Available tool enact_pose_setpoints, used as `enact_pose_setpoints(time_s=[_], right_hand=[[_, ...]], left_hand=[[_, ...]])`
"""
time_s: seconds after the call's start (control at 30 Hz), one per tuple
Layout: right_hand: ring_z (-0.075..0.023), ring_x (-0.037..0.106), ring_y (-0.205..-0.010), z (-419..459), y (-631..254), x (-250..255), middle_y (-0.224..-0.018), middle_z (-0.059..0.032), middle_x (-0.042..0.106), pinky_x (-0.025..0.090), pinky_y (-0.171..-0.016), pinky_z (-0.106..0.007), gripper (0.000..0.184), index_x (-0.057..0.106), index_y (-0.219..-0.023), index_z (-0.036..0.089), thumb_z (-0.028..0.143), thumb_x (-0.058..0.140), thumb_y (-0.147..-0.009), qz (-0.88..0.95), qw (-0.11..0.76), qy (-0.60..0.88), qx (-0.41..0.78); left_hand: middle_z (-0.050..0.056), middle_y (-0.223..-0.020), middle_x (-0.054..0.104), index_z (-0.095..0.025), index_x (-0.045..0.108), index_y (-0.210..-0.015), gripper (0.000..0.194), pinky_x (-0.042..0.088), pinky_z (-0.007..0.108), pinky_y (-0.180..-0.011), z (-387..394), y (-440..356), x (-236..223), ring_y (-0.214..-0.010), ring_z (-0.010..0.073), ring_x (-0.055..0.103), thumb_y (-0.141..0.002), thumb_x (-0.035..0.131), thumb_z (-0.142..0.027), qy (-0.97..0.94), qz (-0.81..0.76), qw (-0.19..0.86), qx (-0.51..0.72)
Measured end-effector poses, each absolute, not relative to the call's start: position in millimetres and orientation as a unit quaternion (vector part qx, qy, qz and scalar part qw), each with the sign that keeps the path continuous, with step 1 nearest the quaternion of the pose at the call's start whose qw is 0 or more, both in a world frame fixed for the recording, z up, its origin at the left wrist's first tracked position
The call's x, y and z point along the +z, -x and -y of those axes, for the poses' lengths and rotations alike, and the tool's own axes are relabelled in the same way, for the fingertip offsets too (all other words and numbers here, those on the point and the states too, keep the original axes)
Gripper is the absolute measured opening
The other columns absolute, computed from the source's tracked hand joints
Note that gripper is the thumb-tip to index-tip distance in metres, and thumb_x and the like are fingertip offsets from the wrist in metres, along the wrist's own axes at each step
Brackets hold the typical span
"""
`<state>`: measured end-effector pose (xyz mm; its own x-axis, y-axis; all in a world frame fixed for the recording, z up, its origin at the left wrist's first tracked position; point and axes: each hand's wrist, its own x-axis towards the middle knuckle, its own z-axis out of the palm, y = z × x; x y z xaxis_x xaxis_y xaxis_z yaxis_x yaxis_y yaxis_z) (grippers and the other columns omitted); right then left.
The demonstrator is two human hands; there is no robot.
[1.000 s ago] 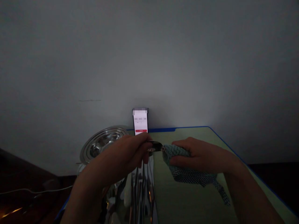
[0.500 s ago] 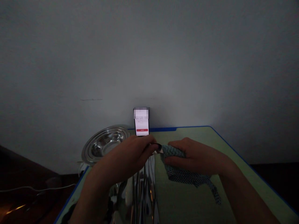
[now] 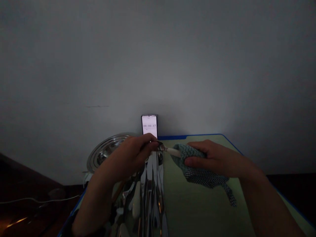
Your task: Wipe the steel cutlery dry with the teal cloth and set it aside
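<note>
A spoon with a pale handle (image 3: 173, 152) is held level above the table between my two hands. My left hand (image 3: 138, 151) pinches its metal bowl end. Around the far part of the handle my right hand (image 3: 207, 156) grips a green and dark checked cloth (image 3: 191, 153), whose loose end hangs below the fingers. The tip of the handle is hidden inside the cloth. Below my left hand lie several knives (image 3: 155, 184) and other cutlery, some with white handles (image 3: 136, 200).
Stacked metal bowls (image 3: 95, 154) stand at the table's back left, partly behind my left arm. A phone (image 3: 149, 123) showing a timer leans against the wall (image 3: 197, 65). The pale green table (image 3: 197, 210) has a blue edge. A white cable (image 3: 37, 200) runs at the lower left.
Both hands have risen slightly and drawn apart. My right hand with the cloth has moved right along the spoon, so more of the pale handle shows.
</note>
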<state>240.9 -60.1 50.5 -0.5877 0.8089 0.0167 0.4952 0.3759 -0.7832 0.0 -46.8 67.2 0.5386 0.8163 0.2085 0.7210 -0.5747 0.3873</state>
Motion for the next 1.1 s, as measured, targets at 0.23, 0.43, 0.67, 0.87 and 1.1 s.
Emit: enact_pose_setpoints(time_s=[0.23, 0.43, 0.67, 0.87, 1.1], right_hand=[[-0.0080, 0.043, -0.054, 64.0, -232.2, 52.0, -0.060, 0.0042, 0.049, 0.032, -0.047, -0.019, 0.027, 0.055, -0.074, 0.017, 0.042, 0.053, -0.082, 0.828, 0.181, 0.398, 0.351], [-0.0072, 0.041, -0.053, 61.3, -218.0, 46.6, -0.059, 0.0049, 0.048, 0.031, -0.051, -0.019, 0.020, 0.053, -0.070, 0.017, 0.030, 0.049, -0.085, 0.859, 0.185, 0.365, 0.308], [-0.0067, 0.039, -0.053, 61.5, -229.1, 51.1, -0.060, 0.0055, 0.044, 0.032, -0.049, -0.018, 0.025, 0.049, -0.072, 0.017, 0.036, 0.046, -0.087, 0.842, 0.175, 0.355, 0.367], [-0.0071, 0.041, -0.054, 59.9, -241.5, 51.1, -0.064, 0.0050, 0.047, 0.033, -0.046, -0.017, 0.021, 0.051, -0.077, 0.018, 0.038, 0.053, -0.084, 0.803, 0.171, 0.392, 0.415], [-0.0075, 0.045, -0.054, 64.4, -244.5, 53.7, -0.065, 0.0043, 0.051, 0.036, -0.045, -0.017, 0.022, 0.054, -0.081, 0.018, 0.040, 0.055, -0.082, 0.785, 0.195, 0.397, 0.433]], left_hand=[[-0.004, -0.056, 0.047, -0.015, 0.059, -0.073, 0.031, 0.030, 0.020, -0.048, 51.4, -12.4, 67.4, -0.051, 0.0078, 0.041, -0.089, 0.038, -0.032, -0.873, -0.404, 0.201, 0.188], [-0.005, -0.053, 0.041, -0.015, 0.051, -0.063, 0.036, 0.027, 0.020, -0.047, 51.8, -25.8, 58.6, -0.049, 0.0073, 0.039, -0.091, 0.034, -0.030, -0.895, -0.377, 0.189, 0.144], [-0.005, -0.052, 0.041, -0.015, 0.054, -0.065, 0.037, 0.027, 0.021, -0.047, 51.6, -9.5, 67.7, -0.048, 0.0072, 0.039, -0.092, 0.036, -0.034, -0.895, -0.376, 0.195, 0.136], [-0.005, -0.054, 0.041, -0.015, 0.051, -0.065, 0.036, 0.029, 0.019, -0.047, 41.7, 6.9, 65.3, -0.048, 0.0067, 0.038, -0.092, 0.037, -0.034, -0.888, -0.373, 0.226, 0.142], [-0.005, -0.055, 0.045, -0.015, 0.057, -0.075, 0.037, 0.031, 0.018, -0.046, 37.4, 16.2, 61.4, -0.049, 0.0072, 0.041, -0.092, 0.035, -0.039, -0.867, -0.401, 0.256, 0.146]])
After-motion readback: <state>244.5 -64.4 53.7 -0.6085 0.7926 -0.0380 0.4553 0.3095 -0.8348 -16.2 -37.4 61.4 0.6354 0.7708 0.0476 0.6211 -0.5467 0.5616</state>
